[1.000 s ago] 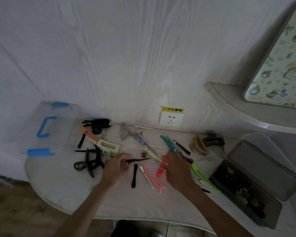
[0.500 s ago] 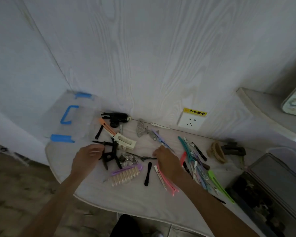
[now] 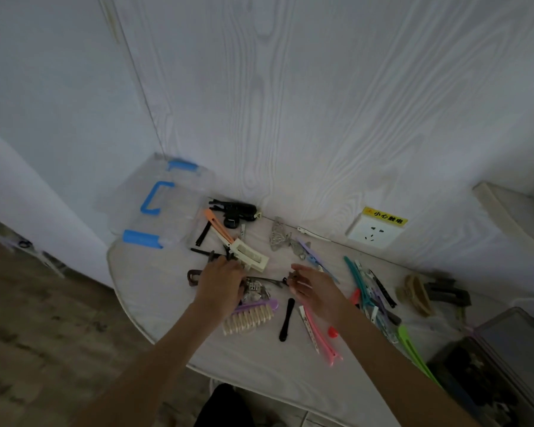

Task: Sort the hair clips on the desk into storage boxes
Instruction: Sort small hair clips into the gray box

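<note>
Left hand (image 3: 219, 283) grip curled over black claw clips (image 3: 211, 257) frame centre, hold unclear; right hand (image 3: 313, 286) pinches small brown clip (image 3: 293, 276): light, stiff, slippery, grip mid-body.

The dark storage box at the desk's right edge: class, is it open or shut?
Open. The dark storage box shows its interior with small dark items inside, and its grey lid lies swung back beside it.

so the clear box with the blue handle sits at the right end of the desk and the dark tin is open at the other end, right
Not quite. The head view shows the clear box with the blue handle at the left end of the desk, leaning against the wall. The dark tin is open at the other end, the right.
</note>
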A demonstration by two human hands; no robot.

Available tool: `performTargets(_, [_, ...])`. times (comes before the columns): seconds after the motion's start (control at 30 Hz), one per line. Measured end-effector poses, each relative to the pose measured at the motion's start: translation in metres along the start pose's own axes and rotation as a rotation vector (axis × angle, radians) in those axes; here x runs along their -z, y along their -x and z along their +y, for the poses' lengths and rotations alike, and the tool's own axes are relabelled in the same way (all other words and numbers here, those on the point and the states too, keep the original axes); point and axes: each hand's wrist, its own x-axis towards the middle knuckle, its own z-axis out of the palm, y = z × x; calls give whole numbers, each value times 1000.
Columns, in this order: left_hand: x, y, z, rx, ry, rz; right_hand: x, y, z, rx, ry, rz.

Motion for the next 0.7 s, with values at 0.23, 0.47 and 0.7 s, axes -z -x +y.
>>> performTargets(0.23, [4, -18, 12, 16, -211, -109, -14, -1, -6, -124, -89, -51])
performTargets(0.47, [-3, -6, -15, 129, 272, 134, -47, -30, -25, 274, 473, 21])
performTargets(0.7, [18, -39, -31, 367, 932, 176, -76, -73, -37, 946, 1739, 118])
